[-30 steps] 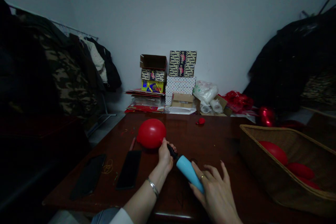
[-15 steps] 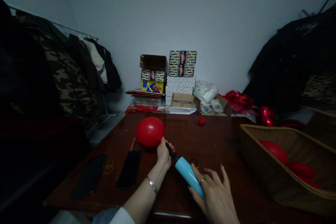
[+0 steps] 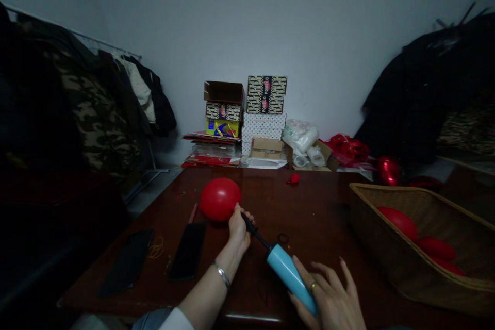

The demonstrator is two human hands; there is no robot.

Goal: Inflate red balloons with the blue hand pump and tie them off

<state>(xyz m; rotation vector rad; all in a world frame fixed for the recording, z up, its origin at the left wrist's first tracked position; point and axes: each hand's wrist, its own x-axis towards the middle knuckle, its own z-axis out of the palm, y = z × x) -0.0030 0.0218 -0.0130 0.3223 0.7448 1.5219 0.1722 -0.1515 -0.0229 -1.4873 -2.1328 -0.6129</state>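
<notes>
A round red balloon sits on the nozzle end of a hand pump with a light blue barrel and a black rod. My left hand is closed around the balloon's neck and the pump's black end. Lower right, my right hand grips the blue barrel between thumb and index finger, the other fingers stretched out. A length of black rod shows between the barrel and my left hand. The balloon hangs just over or rests on the brown table; I cannot tell which.
A wicker basket with red balloons stands at the right. Two dark phone-like slabs and yellow rubber bands lie left. A small red balloon lies at the back. Stacked boxes stand behind the table.
My right hand has drawn the blue barrel back toward the lower right, baring more black rod. My left hand still holds the balloon's neck. The view has shifted slightly.
</notes>
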